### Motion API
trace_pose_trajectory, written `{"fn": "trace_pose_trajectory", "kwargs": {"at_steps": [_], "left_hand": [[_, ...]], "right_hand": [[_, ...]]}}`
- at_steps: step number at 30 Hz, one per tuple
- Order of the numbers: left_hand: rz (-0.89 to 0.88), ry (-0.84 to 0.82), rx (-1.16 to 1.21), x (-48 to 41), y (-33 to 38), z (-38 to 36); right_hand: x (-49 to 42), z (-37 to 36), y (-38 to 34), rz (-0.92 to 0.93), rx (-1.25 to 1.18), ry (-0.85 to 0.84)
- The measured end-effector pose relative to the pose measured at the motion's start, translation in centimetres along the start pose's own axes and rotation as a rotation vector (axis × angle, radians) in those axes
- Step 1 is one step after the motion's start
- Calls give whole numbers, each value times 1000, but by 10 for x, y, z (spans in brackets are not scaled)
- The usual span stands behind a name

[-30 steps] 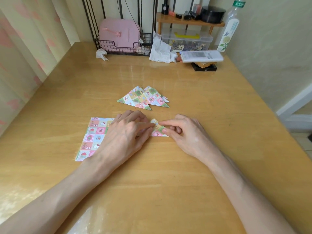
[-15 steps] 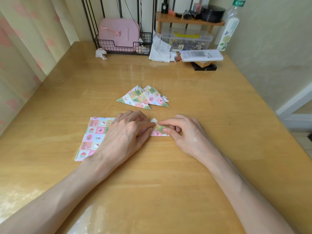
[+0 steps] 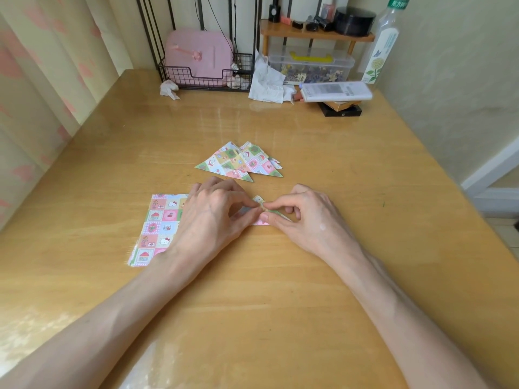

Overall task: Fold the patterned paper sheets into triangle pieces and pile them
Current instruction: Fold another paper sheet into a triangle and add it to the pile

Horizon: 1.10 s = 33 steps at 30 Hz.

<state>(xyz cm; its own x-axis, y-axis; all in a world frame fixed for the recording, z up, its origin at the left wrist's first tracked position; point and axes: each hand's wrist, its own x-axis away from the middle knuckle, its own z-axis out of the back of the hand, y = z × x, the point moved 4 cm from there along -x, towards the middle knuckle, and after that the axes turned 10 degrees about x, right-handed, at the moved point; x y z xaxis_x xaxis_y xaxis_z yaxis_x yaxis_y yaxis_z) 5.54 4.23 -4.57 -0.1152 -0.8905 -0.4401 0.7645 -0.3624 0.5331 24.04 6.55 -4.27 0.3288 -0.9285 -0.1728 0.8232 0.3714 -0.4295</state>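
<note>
Wooden table (image 3: pixel 280 304) nearest, crossed by two bare forearms on the way to the sheet (image 3: pixel 160 220). Patterned paper, checked in pink, green, yellow and white squares, printed with little houses, cherries and cartoon cats. Lying flat along its left half, lifted and doubled over at its right end. Thin and light by the look of it, likely to take a crease easily.

Pinched at that right end by the left hand (image 3: pixel 213 217), thumb and forefinger closed on the raised edge, other fingers curled over the sheet. Met from the sheet's right side by the right hand (image 3: pixel 306 217), thumb and forefinger pressed together on the folded corner (image 3: pixel 261 204), remaining fingers tucked in.

Just beyond the sheet: pile of finished triangles (image 3: pixel 238 162), same pattern, at least two or three, overlapped and fanned, not squared up.

Judged partway through: several pieces folded and piled, this one only at an early fold. Left to do: finish the folds, press the creases, add it to the pile. Cannot tell whether more sheets lie underneath.
</note>
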Motion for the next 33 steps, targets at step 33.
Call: {"fn": "trace_pose_trajectory", "kwargs": {"at_steps": [33], "left_hand": [[5,-244,43,-5,-32,9]], "right_hand": [[9,-10,-9,-74,81,36]]}}
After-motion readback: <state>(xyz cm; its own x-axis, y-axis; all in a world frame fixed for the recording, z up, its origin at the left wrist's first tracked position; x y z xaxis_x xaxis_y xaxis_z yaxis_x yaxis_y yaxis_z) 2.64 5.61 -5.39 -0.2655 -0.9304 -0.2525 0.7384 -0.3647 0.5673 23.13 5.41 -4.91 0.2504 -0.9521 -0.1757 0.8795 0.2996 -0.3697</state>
